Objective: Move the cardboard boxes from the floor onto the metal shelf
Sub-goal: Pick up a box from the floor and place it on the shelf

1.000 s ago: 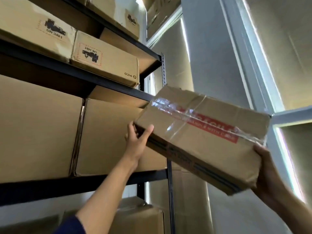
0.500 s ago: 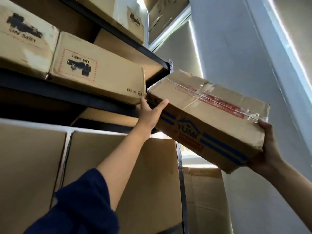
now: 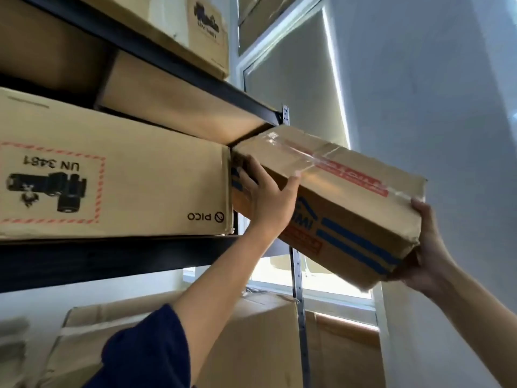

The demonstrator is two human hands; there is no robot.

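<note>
Head view: taped cardboard box [image 3: 330,203] tilted, far corner just entering the metal shelf [image 3: 117,259] bay, most of it hanging outside.

Gripped at both ends: left hand [image 3: 270,200] wrapped over the near edge by the PICO box [image 3: 112,186], right hand [image 3: 425,247] cupping the low outer corner. Likely to snag on the upright post [image 3: 298,275] or the upper shelf lip [image 3: 251,105] if pushed while slanted; could jam against the PICO box, pinching left fingers [image 3: 246,175]; could drop if the right hand slips.

Matt brown cardboard box [image 3: 344,191] sealed with glossy clear tape [image 3: 305,159]; matt black metal shelf beam [image 3: 112,261], shiny perforated steel upright [image 3: 298,289].
</note>
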